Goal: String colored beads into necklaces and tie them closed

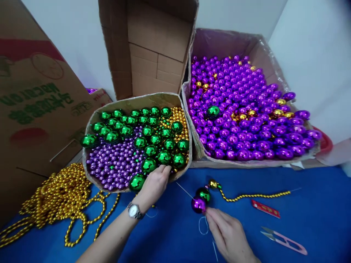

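Observation:
My left hand (157, 180), with a watch on its wrist, reaches over the near rim of the smaller box (91, 179). Its fingers are pinched together beside the green balls (164, 157); what is between them, if anything, is hidden. Over the blue surface my right hand (226, 230) grips a shiny purple ball (197, 205) between thumb and fingers. A thin needle (185, 190) sticks out of that ball toward the box. Touching it is a green ball (203, 195), then a gold ball (213, 183) and a string of small gold beads (246, 197). White thread (203, 225) loops below.
At the back right stands a big box of purple balls (236, 138). Gold bead strands (65, 197) lie heaped at left beside a tall carton (35, 109). A red packet (265, 209) and pink-handled thread snips (290, 244) lie on the blue surface (170, 226).

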The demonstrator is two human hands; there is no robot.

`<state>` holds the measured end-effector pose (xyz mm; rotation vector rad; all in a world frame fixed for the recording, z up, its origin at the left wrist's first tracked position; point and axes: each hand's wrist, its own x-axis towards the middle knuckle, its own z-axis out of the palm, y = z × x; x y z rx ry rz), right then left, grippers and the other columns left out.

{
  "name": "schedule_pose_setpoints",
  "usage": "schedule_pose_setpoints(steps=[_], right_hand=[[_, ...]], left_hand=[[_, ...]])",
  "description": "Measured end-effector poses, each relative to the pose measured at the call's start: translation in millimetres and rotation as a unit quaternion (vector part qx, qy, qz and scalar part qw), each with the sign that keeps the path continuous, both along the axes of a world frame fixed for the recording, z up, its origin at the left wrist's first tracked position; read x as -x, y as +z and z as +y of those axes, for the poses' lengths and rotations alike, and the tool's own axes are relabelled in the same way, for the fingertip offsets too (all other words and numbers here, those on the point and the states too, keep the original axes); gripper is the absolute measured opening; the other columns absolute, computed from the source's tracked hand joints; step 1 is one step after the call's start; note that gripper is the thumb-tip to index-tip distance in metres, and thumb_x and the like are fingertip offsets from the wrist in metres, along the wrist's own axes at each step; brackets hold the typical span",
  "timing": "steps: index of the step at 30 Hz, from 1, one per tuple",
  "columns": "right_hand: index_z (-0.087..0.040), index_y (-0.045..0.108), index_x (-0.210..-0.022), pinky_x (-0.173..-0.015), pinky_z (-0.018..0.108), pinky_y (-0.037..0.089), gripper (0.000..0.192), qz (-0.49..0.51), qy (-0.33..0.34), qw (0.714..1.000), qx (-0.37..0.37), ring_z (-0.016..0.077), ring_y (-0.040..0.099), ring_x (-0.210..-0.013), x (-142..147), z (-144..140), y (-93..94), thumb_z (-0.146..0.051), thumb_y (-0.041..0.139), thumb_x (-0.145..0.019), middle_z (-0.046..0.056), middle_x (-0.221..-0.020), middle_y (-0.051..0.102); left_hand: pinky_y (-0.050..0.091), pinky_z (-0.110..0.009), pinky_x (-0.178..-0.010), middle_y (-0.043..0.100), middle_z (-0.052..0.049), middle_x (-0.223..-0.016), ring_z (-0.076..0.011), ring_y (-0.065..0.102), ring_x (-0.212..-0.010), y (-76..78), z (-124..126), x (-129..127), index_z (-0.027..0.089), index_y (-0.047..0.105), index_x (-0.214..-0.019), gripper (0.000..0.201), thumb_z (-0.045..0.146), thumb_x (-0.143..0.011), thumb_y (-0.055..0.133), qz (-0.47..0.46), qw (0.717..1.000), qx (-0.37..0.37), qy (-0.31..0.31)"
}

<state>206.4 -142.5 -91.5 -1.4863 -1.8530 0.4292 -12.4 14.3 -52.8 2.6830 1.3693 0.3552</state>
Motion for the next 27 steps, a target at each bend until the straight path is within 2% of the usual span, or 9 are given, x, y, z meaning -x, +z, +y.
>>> schedule_pose_setpoints(steps=[5,11,13,15,17,20,22,24,27], right_hand=[[-0.020,0.059,-0.086,-0.055,0.022,0.045,0.028,0.000,0.005,1.000,0.029,0.0145,0.059,-0.057,0,0,-2.1,-0.022,0.032,-0.095,0.003,-0.066,0.061],[-0.020,0.058,-0.087,-0.058,0.022,0.045,0.027,0.015,0.014,1.000,0.018,0.0151,0.060,-0.060,1,3,-3.1,-0.022,0.032,-0.095,0.004,-0.068,0.061],[-0.021,0.057,-0.088,-0.058,0.023,0.045,0.026,0.024,0.012,0.999,0.026,0.0152,0.059,-0.059,0,3,-3.5,-0.021,0.032,-0.095,0.004,-0.069,0.062],[-0.021,0.057,-0.091,-0.057,0.024,0.044,0.024,0.032,0.006,0.999,0.034,0.0153,0.058,-0.058,-1,2,-3.9,-0.020,0.033,-0.095,0.003,-0.069,0.062],[-0.022,0.057,-0.093,-0.057,0.024,0.044,0.023,0.032,0.000,0.999,0.035,0.0159,0.058,-0.059,-2,1,-4.2,-0.020,0.034,-0.095,0.003,-0.069,0.062],[-0.022,0.056,-0.094,-0.058,0.025,0.044,0.021,0.032,0.000,0.999,0.027,0.0164,0.059,-0.060,-2,2,-4.4,-0.020,0.036,-0.094,0.003,-0.071,0.063],[-0.022,0.056,-0.094,-0.057,0.024,0.044,0.020,0.033,0.001,0.999,0.025,0.0163,0.059,-0.059,-2,2,-4.2,-0.019,0.036,-0.094,0.002,-0.070,0.063],[-0.022,0.057,-0.095,-0.057,0.024,0.044,0.021,0.033,0.001,0.999,0.022,0.0164,0.060,-0.060,-1,2,-4.0,-0.019,0.036,-0.094,0.003,-0.070,0.063],[-0.022,0.057,-0.097,-0.058,0.025,0.045,0.022,0.029,-0.003,0.999,0.016,0.0168,0.061,-0.061,-1,2,-4.1,-0.019,0.036,-0.094,0.003,-0.072,0.064]], left_hand=[[0.049,-0.029,-0.072,0.057,-0.009,-0.099,-0.0189,0.058,-0.082,3.3,4,-7,0.016,0.051,-0.108,0.028,0.006,-0.087,0.037,0.071,0.997,-0.014,-0.016],[0.049,-0.028,-0.063,0.058,-0.008,-0.088,-0.0168,0.058,-0.067,6.9,7,-16,0.014,0.057,-0.097,0.025,0.003,-0.084,0.038,0.066,0.998,-0.005,-0.011],[0.049,-0.029,-0.067,0.059,-0.009,-0.093,-0.0175,0.059,-0.074,11.6,3,-19,0.014,0.057,-0.102,0.023,0.009,-0.088,0.039,0.022,1.000,0.001,-0.010],[0.049,-0.029,-0.071,0.061,-0.009,-0.096,-0.0177,0.060,-0.080,17.9,-3,-21,0.016,0.057,-0.107,0.022,0.020,-0.090,0.044,-0.098,0.994,0.056,0.012],[0.050,-0.027,-0.068,0.064,-0.007,-0.090,-0.0170,0.061,-0.078,23.9,-10,-22,0.017,0.059,-0.105,0.022,0.028,-0.088,0.051,-0.274,0.942,0.188,0.050],[0.051,-0.024,-0.065,0.065,-0.005,-0.083,-0.0150,0.063,-0.074,29.3,-19,-23,0.016,0.060,-0.102,0.023,0.031,-0.085,0.058,-0.484,0.773,0.399,0.091],[0.051,-0.024,-0.070,0.066,-0.005,-0.084,-0.0146,0.064,-0.077,30.5,-22,-23,0.016,0.061,-0.101,0.021,0.028,-0.084,0.061,-0.560,0.677,0.467,0.104],[0.052,-0.025,-0.072,0.068,-0.006,-0.085,-0.0147,0.065,-0.079,30.9,-24,-24,0.014,0.062,-0.101,0.021,0.025,-0.083,0.063,-0.590,0.627,0.496,0.111],[0.053,-0.025,-0.073,0.069,-0.007,-0.085,-0.0151,0.066,-0.079,31.7,-25,-24,0.013,0.064,-0.101,0.021,0.022,-0.082,0.064,-0.601,0.606,0.510,0.112]])
